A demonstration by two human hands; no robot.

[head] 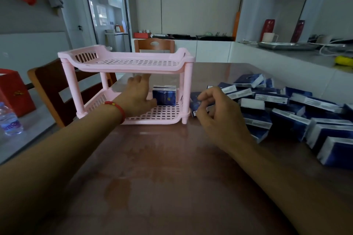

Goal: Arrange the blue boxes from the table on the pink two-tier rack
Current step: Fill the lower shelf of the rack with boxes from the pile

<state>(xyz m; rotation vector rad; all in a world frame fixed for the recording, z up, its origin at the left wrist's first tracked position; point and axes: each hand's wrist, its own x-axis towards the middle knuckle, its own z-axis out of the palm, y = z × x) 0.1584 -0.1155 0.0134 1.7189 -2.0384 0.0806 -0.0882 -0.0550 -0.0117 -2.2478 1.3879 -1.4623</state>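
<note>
Reaching into the pink slatted plastic two-tier rack, the left hand (fingers spread) touches an upright blue box on its lower shelf; the right hand pinches another blue box beside the rack.

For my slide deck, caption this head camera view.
Left hand sets a blue box on the pink rack; right hand picks another.
</note>
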